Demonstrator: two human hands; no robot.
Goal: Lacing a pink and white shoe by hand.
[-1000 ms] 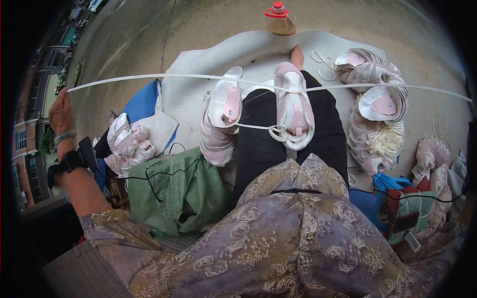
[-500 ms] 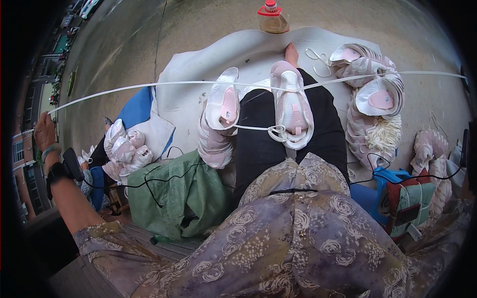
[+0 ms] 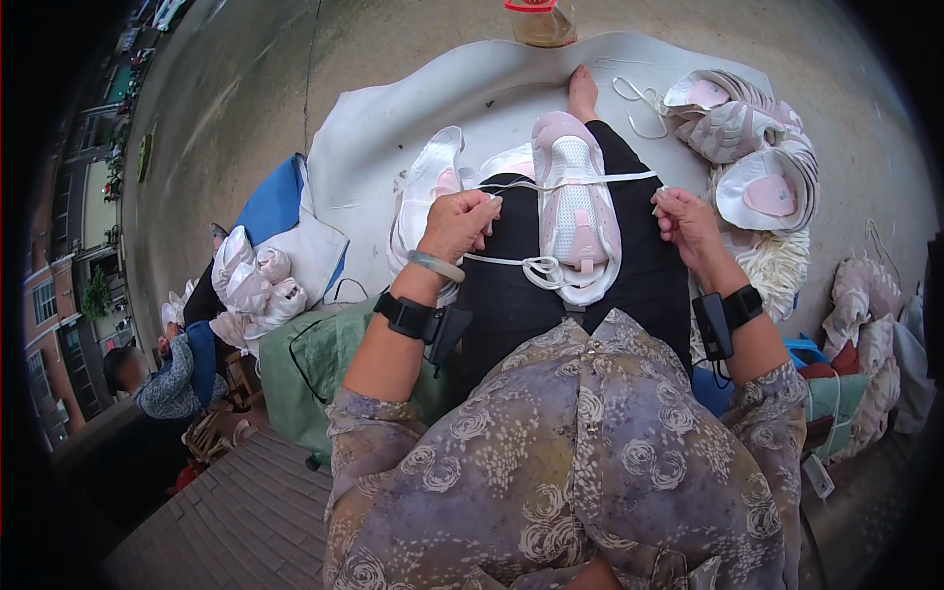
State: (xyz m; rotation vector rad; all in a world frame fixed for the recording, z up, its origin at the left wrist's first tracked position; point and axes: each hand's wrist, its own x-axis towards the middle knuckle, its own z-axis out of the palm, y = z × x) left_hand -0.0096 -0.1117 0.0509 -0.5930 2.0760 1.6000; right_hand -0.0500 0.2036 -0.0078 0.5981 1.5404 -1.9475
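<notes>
A pink and white shoe upper (image 3: 578, 231) lies lengthwise over my dark-trousered thighs. A white shoelace (image 3: 624, 178) crosses it sideways, one end running toward each hand. To its left, my left hand (image 3: 458, 232) pinches the lace with closed fingers. My right hand (image 3: 688, 228), closed too, grips the other end on the right, over my thigh's outer edge. Nearer me, a looped, knotted stretch of lace (image 3: 544, 268) lies across the upper's lower part. Another shoe upper (image 3: 433, 177) sits beside my left leg, partly hidden by my left hand.
Stacked shoe uppers (image 3: 772, 192) and a bundle of cream laces (image 3: 772, 270) lie on the white sheet (image 3: 393, 123) at right. A green sack (image 3: 313, 369) is at my left. Beyond it are bunched uppers (image 3: 254, 280) and another person (image 3: 177, 379). A bottle (image 3: 544, 24) stands beyond the sheet.
My left hand has come in from far left, and my right hand has entered from beyond the right rim. The lace stretched wide between them now spans only a short distance across the upper.
</notes>
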